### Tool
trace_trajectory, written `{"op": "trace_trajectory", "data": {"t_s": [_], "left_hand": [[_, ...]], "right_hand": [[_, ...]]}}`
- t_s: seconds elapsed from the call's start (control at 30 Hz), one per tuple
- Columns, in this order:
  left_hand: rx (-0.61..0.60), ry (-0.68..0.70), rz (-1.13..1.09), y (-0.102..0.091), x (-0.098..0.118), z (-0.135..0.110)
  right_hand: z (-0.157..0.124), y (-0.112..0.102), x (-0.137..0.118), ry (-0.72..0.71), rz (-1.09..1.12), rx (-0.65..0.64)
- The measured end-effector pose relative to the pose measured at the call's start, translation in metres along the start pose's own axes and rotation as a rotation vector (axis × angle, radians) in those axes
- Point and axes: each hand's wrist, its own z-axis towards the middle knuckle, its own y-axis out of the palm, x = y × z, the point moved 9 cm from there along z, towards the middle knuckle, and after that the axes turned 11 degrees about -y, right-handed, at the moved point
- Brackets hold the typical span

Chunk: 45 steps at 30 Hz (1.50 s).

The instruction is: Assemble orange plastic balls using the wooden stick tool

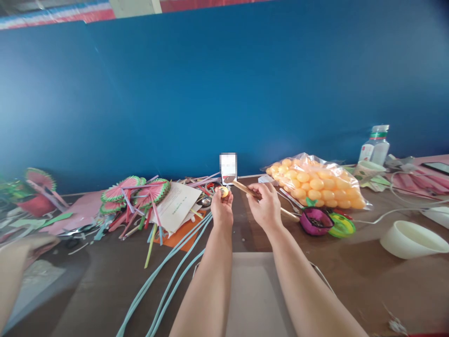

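Observation:
My left hand (222, 213) is closed around a small round yellow piece (223, 191) with a dark centre, held up at the fingertips. In my right hand (265, 206) is a long wooden stick (245, 188) with a wider brownish tip. It slants up to the left, its tip just above the yellow piece; I cannot tell whether they touch. Right behind the tip stands a phone (229, 164) with a pixelated screen, at the foot of the blue wall. A shiny metal round thing (206, 201) lies left of my left hand.
Blue cords (168, 281) run along the table left of my arms. Watermelon-like paper fans (154, 194) and a white sheet (179, 206) lie left. To the right are a bag of orange balls (317, 185), a purple bowl (314, 224), a white cup (407, 241) and a bottle (375, 147). Another person's arm (14, 267) reaches in at left.

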Motion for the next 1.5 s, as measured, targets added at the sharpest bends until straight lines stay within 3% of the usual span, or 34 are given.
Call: {"op": "trace_trajectory", "data": {"t_s": [0.23, 0.53, 0.77, 0.97, 1.5], "left_hand": [[-0.074, 0.103, 0.079, 0.002, 0.002, 0.004], [-0.009, 0.066, 0.16, -0.004, -0.004, 0.009], [0.058, 0.022, 0.055, -0.009, -0.004, 0.009], [0.033, 0.05, 0.065, -0.008, -0.003, 0.01], [0.074, 0.053, 0.1, -0.01, -0.001, 0.008]], "right_hand": [[-0.001, 0.0, 0.003, 0.007, 0.014, 0.008], [-0.004, 0.01, 0.01, 0.02, -0.009, -0.045], [-0.006, 0.016, 0.009, -0.002, -0.044, -0.106], [-0.009, 0.025, 0.01, -0.027, -0.097, -0.187], [-0.009, 0.023, 0.008, -0.039, -0.131, -0.163]]}}
